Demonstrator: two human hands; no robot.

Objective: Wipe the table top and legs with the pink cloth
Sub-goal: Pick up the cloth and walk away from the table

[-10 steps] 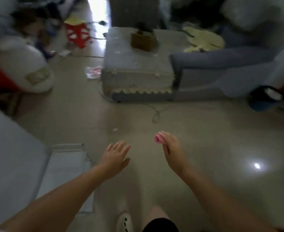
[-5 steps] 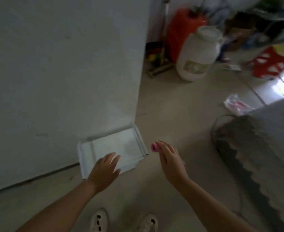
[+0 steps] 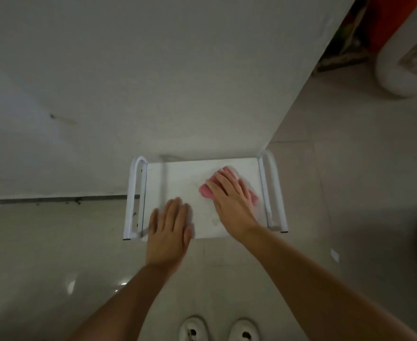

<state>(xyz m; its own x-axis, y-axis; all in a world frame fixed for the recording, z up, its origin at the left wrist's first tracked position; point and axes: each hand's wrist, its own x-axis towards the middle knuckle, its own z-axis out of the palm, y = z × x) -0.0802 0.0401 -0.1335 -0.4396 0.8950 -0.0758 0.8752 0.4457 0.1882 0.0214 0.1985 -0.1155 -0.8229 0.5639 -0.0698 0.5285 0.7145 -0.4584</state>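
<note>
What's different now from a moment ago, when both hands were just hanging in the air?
Both hands came down onto the small white table. The right hand now presses the pink cloth flat on its top; the left hand rests flat near the front edge. The cloth stayed with the right hand, and the table still stands by the wall.

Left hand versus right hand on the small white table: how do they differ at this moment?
The right hand presses the pink cloth flat; the left hand lies bare on the table. The right is farther in, the left at the near edge. Both have straight fingers.
</note>
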